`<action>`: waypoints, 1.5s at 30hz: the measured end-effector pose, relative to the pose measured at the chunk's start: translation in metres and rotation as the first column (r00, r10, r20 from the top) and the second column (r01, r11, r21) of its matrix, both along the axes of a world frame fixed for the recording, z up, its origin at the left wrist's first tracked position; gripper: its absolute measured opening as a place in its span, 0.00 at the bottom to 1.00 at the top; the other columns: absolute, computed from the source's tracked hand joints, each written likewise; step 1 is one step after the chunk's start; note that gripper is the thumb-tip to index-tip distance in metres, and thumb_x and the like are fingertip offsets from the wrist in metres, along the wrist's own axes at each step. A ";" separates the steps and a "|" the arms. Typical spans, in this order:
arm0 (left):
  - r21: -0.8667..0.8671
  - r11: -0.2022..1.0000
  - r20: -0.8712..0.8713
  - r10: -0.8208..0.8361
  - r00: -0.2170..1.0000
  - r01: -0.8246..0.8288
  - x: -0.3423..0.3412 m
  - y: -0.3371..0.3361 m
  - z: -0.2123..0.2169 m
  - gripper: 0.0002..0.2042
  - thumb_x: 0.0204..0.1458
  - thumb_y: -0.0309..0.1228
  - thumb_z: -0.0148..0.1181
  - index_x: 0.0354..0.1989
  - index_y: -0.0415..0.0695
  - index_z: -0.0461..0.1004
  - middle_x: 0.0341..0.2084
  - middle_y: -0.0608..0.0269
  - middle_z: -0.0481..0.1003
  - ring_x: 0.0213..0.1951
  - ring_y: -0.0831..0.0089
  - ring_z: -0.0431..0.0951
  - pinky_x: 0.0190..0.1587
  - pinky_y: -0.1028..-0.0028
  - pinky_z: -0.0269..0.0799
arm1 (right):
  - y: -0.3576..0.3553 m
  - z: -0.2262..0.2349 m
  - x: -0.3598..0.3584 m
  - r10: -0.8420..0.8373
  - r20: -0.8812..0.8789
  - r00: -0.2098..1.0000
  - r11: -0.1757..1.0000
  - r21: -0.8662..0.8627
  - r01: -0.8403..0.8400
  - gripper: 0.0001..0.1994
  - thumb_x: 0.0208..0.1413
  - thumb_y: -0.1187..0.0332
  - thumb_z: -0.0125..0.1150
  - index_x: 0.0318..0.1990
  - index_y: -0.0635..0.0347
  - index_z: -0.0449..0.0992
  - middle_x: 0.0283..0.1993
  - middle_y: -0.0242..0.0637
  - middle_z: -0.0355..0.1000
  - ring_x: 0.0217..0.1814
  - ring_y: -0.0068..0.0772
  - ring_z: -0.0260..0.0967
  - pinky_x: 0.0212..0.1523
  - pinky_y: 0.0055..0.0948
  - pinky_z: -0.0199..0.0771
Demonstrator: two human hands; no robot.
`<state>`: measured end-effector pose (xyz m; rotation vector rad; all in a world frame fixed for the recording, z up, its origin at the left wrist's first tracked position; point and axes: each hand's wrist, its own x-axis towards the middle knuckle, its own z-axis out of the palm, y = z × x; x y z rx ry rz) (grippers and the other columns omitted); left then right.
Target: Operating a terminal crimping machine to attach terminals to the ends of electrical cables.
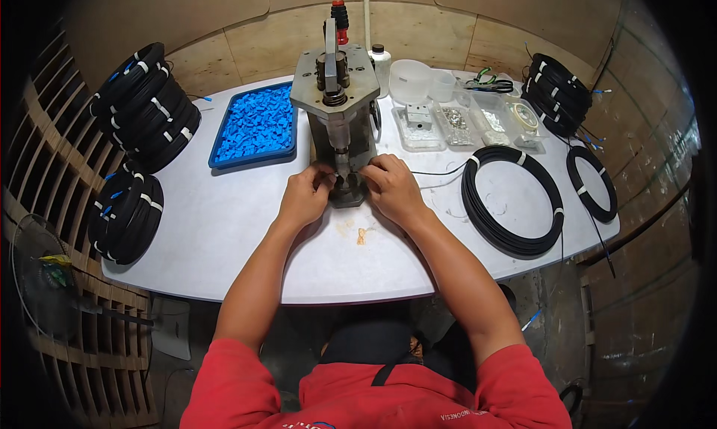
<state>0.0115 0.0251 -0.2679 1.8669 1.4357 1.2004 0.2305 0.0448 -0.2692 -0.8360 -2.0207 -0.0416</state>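
A metal hand press (pixel 334 82) stands upright on the white table, its ram coming down over a small base. At the left of that base, my left hand (pixel 306 194) is closed, fingertips pinched; whatever they hold is too small to make out. My right hand (pixel 393 190) is closed at the base's right side, on a black cable (pixel 437 173). This cable runs from behind the hand to a large cable coil (pixel 515 201) lying flat on the right. The cable's end is hidden among the fingers and the press. An orange-brown scrap (pixel 361 236) lies between my forearms.
A dark blue tray (pixel 254 160) full of small blue pieces is left of the press. Stacked black coils (pixel 146 108) stand at both table ends. Behind my right hand are clear boxes (pixel 457 126) of small parts, plastic tubs (pixel 409 82), a bottle (pixel 379 67) and pliers (pixel 489 82).
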 end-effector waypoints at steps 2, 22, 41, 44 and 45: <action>0.016 1.000 -0.002 0.006 1.000 -0.006 0.000 0.000 -0.001 0.09 0.60 0.27 0.59 0.44 0.35 0.79 0.29 0.52 0.82 0.32 0.67 0.83 0.39 0.69 0.78 | 0.001 -0.001 0.001 -0.002 0.008 1.000 1.000 0.004 0.002 0.09 0.48 0.77 0.64 0.37 0.56 0.81 0.39 0.36 0.73 0.43 0.43 0.71 0.46 0.39 0.70; -0.035 0.999 -0.030 0.002 1.000 -0.003 0.001 -0.001 0.003 0.09 0.61 0.25 0.59 0.46 0.34 0.77 0.32 0.51 0.83 0.35 0.68 0.84 0.42 0.70 0.79 | 0.004 -0.005 0.003 -0.009 0.055 0.998 0.999 0.043 0.007 0.11 0.45 0.77 0.65 0.37 0.55 0.81 0.39 0.34 0.73 0.43 0.41 0.70 0.45 0.37 0.70; -0.011 1.000 0.013 0.009 1.000 -0.009 0.002 -0.002 0.002 0.09 0.58 0.25 0.58 0.45 0.35 0.79 0.30 0.51 0.83 0.34 0.66 0.84 0.42 0.69 0.78 | 0.000 -0.001 0.001 -0.011 0.043 0.999 0.999 0.050 0.009 0.08 0.50 0.74 0.66 0.39 0.55 0.80 0.38 0.35 0.73 0.42 0.43 0.70 0.44 0.40 0.69; -0.020 1.000 0.006 0.014 1.000 -0.014 0.003 -0.003 0.004 0.09 0.58 0.24 0.57 0.45 0.35 0.79 0.30 0.51 0.83 0.34 0.66 0.84 0.42 0.69 0.78 | 0.001 -0.001 0.002 -0.014 0.056 0.998 0.999 0.046 0.012 0.08 0.51 0.74 0.66 0.40 0.56 0.79 0.38 0.35 0.73 0.42 0.43 0.71 0.44 0.40 0.69; -0.022 1.000 0.008 0.015 1.000 -0.015 0.003 -0.003 0.004 0.09 0.58 0.24 0.57 0.45 0.35 0.79 0.30 0.51 0.83 0.34 0.66 0.85 0.42 0.69 0.78 | 0.001 -0.001 0.001 -0.015 0.058 0.998 0.999 0.051 0.012 0.08 0.50 0.74 0.66 0.39 0.56 0.79 0.38 0.36 0.73 0.42 0.43 0.71 0.44 0.40 0.69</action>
